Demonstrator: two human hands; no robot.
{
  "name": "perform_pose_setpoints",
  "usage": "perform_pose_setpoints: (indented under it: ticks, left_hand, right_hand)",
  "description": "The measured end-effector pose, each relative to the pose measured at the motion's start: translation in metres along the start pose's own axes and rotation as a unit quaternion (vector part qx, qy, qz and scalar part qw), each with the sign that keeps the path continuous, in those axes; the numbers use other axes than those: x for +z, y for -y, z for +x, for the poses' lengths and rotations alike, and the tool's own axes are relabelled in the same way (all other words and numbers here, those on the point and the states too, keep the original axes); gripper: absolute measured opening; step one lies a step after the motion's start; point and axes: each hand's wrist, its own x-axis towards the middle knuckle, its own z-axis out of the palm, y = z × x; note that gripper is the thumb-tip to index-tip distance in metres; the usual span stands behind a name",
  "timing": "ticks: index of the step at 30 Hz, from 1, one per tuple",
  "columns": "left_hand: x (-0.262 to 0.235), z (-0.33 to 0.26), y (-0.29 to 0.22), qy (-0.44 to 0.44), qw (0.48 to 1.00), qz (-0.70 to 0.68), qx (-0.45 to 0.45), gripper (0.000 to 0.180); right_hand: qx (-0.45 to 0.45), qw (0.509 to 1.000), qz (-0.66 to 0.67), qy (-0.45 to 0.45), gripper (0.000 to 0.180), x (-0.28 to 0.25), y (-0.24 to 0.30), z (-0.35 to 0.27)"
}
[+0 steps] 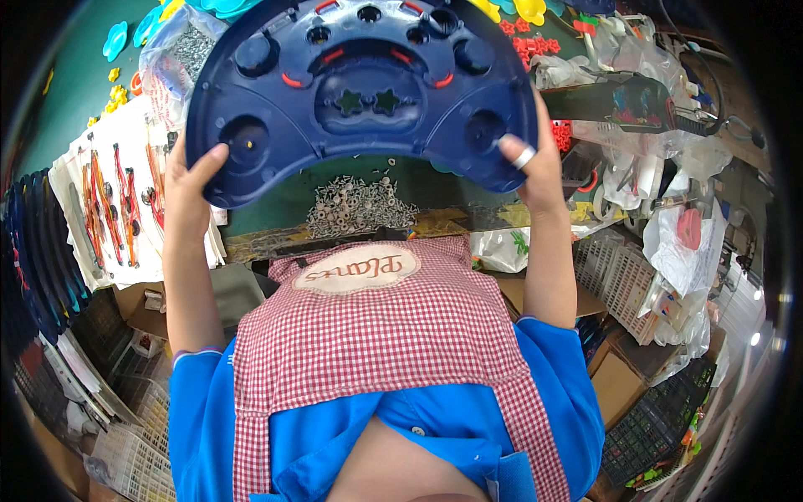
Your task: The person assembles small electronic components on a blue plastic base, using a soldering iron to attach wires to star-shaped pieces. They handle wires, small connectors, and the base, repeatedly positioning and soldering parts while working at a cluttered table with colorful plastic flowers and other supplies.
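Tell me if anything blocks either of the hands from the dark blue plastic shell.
Nothing visible does: the left hand and right hand already grip the dark blue plastic shell directly, one at each side. The pile of small screws lies clear of both hands.

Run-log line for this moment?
left hand: holds dark-blue panel, left end | right hand: holds panel, right end | green table: screw pile

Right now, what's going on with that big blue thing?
The person's left hand and right hand are holding up a dark blue curved plastic shell, one at each end. A pile of small screws lies loose on the green table. Over on the left, bundles of wires lie on a white sheet.
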Motion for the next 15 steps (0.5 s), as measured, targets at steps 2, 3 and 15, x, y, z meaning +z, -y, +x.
perform_pose_setpoints:
  ticks: [2, 3, 15]
  left_hand:
    - [0.014, -0.006, -0.001, -0.002, 0.985, 0.17, 0.026, 0.053]
    - [0.015, -0.006, 0.005, 0.016, 0.987, 0.155, 0.023, 0.054]
    - [0.022, 0.006, 0.038, 0.011, 0.971, 0.227, 0.08, 0.057]
  right_hand:
    - [0.001, 0.989, -0.15, -0.009, 0.085, -0.007, -0.021, -0.009]
    - [0.012, 0.991, -0.131, -0.012, 0.083, -0.01, -0.029, -0.012]
    - [-0.003, 0.979, -0.195, -0.063, 0.076, -0.011, -0.063, -0.014]
